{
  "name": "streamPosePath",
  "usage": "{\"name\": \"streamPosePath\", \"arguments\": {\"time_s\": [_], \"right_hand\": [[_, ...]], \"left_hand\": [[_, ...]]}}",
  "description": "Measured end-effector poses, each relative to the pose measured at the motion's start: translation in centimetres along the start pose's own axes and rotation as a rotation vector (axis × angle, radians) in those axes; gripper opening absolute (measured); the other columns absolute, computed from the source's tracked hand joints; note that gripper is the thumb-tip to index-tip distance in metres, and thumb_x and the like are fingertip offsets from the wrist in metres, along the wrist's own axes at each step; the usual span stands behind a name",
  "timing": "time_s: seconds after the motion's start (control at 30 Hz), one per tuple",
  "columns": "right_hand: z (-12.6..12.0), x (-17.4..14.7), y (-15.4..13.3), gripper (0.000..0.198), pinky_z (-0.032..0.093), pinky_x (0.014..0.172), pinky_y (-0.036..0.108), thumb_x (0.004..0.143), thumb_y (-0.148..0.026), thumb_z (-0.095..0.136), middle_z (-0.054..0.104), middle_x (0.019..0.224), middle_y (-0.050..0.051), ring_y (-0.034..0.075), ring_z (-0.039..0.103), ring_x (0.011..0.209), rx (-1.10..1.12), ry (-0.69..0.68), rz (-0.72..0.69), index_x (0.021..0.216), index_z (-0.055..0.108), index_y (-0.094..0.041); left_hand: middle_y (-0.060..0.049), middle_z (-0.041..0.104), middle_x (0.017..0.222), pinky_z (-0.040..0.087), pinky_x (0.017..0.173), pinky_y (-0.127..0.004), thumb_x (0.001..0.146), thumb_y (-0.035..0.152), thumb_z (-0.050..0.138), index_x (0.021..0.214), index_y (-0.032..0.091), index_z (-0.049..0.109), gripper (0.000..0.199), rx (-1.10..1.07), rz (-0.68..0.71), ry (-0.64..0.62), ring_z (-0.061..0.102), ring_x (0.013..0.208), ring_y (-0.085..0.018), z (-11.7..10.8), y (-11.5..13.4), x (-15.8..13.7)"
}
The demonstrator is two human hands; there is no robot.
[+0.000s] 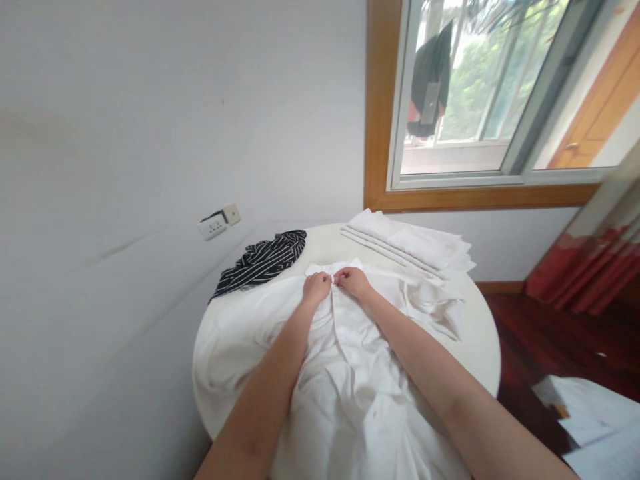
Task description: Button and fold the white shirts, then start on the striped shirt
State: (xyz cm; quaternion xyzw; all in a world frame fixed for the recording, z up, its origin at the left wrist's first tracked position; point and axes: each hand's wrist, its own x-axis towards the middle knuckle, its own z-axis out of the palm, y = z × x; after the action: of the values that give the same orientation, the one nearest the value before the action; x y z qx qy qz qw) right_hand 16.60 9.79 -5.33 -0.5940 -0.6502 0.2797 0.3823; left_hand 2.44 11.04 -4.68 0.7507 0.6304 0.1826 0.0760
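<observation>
A white shirt lies spread and wrinkled over the round white table, its front strip running toward me and its lower part hanging off the near edge. Near the collar, my left hand pinches the cloth at the front opening. Just to its right, my right hand also has its fingertips closed on the shirt by the collar. The two hands almost touch. Whatever small part lies between the fingertips is too small to make out. One sleeve lies bunched on the right side.
A black-and-white striped cloth lies at the table's back left. Several folded white garments are stacked at the back right. The round table stands against the wall, below a socket and a window. Papers show at lower right.
</observation>
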Motion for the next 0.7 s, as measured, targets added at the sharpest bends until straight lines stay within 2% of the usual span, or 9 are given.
{"name": "streamPosePath", "arguments": {"time_s": [0.17, 0.37, 0.53, 0.7], "right_hand": [[0.3, 0.1, 0.4, 0.020, 0.045, 0.066, 0.021, 0.076, -0.016, 0.059, 0.072, 0.074, 0.001, 0.014, 0.065, 0.074, 0.010, 0.018, -0.007, 0.090, 0.073, -0.019], [0.4, 0.7, 1.3, 0.013, 0.044, 0.063, 0.020, 0.074, -0.023, 0.063, 0.071, 0.071, 0.001, 0.014, 0.064, 0.069, 0.033, 0.002, -0.025, 0.079, 0.074, -0.019], [0.3, 1.1, 2.0, 0.019, 0.045, 0.061, 0.020, 0.074, -0.031, 0.064, 0.071, 0.069, 0.000, 0.013, 0.063, 0.065, 0.102, -0.035, -0.052, 0.082, 0.075, -0.018], [0.4, 1.2, 2.4, 0.018, 0.046, 0.063, 0.021, 0.074, -0.031, 0.065, 0.072, 0.070, 0.000, 0.014, 0.064, 0.067, 0.121, -0.041, -0.074, 0.081, 0.075, -0.019]], "left_hand": [[-0.006, 0.069, 0.107, 0.040, 0.092, -0.030, 0.089, 0.026, 0.041, 0.094, 0.021, 0.071, 0.031, -0.020, -0.003, -0.011, 0.059, 0.106, -0.020, -0.1, 0.0, 0.1], [-0.005, 0.070, 0.108, 0.041, 0.090, -0.027, 0.089, 0.029, 0.042, 0.094, 0.021, 0.071, 0.030, -0.056, 0.012, -0.039, 0.059, 0.105, -0.018, -0.1, -0.2, 0.3], [-0.003, 0.071, 0.108, 0.042, 0.088, -0.025, 0.089, 0.028, 0.042, 0.094, 0.022, 0.071, 0.031, -0.078, 0.009, -0.063, 0.060, 0.105, -0.017, -0.1, -0.4, 0.6], [-0.005, 0.070, 0.109, 0.042, 0.088, -0.026, 0.088, 0.028, 0.041, 0.094, 0.021, 0.071, 0.032, -0.073, -0.019, -0.085, 0.061, 0.105, -0.019, -0.1, -0.3, 0.8]]}}
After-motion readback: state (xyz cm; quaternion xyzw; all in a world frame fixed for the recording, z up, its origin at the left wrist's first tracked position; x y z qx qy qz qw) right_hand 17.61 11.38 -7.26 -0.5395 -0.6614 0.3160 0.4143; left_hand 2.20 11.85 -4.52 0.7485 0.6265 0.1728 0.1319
